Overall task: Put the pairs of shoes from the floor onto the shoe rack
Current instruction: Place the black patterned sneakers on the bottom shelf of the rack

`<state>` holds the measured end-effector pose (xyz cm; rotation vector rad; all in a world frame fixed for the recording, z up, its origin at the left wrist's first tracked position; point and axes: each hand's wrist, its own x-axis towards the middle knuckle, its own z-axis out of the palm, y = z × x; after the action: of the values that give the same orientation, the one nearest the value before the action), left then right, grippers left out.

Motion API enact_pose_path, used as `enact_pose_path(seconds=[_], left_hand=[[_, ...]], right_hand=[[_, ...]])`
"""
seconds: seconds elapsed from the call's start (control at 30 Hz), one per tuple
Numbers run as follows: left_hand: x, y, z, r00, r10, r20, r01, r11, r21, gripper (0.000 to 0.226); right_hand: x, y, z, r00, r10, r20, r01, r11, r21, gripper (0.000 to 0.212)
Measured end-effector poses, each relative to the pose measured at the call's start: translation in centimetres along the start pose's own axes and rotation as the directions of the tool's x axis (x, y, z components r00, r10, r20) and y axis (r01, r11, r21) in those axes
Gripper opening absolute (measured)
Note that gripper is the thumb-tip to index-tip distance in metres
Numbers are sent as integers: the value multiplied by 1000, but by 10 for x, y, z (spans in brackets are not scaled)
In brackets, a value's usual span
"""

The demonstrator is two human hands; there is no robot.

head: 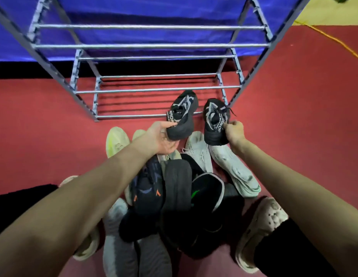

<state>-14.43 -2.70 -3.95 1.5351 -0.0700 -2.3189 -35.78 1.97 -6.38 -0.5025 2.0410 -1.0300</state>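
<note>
The left hand point(163, 136) is closed around the heel of one black knit sneaker point(183, 114), fingers curled under its thick, dark foam sole, toe pointing away toward the rack. The right hand point(235, 131) pinches the heel collar of the matching black sneaker point(214, 120) between thumb and fingers, by the printed white-lettered pull strap. Both shoes have woven uppers with grey-white streaks and chunky rounded soles; a loose black lace end sticks out beside the right one. The two are held side by side, a little apart, above the floor and just in front of the lowest tier of the shoe rack point(152, 46).

The rack is a frame of thin, smooth metal tubes, paired bars forming each shelf, with angled side posts. No shoes lie on the tiers in view. Behind it hangs a blue fabric sheet point(154, 13) with soft folds.

Below the hands, a heap of shoes lies on the red carpet point(294, 116): a pale yellow-green sneaker point(116, 140) at left, two white sneakers point(214, 162) with creased uppers at right, a dark shoe with orange marks point(148, 188), a black slide with a green mark point(206, 190), and grey knit shoes point(122, 240) nearest the camera. The person's right foot wears a cream perforated clog point(262, 230).
</note>
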Motion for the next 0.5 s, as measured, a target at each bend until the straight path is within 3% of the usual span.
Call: enact_pose_path(seconds=[0.03, 0.17, 0.3, 0.5], left_hand=[[12, 3, 3, 1000, -3, 2, 3, 1000, 17, 16], [57, 10, 21, 999, 13, -42, -9, 997, 77, 8], [95, 15, 31, 995, 57, -87, -46, 991, 126, 10], [143, 18, 45, 973, 220, -62, -208, 964, 164, 10]], right_hand=[[12, 1, 5, 1000, -13, 5, 13, 1000, -9, 10], [54, 7, 20, 997, -72, -2, 71, 992, -103, 29], [90, 12, 36, 987, -158, -11, 154, 973, -169, 33], [134, 18, 52, 945, -320, -64, 301, 931, -209, 36]])
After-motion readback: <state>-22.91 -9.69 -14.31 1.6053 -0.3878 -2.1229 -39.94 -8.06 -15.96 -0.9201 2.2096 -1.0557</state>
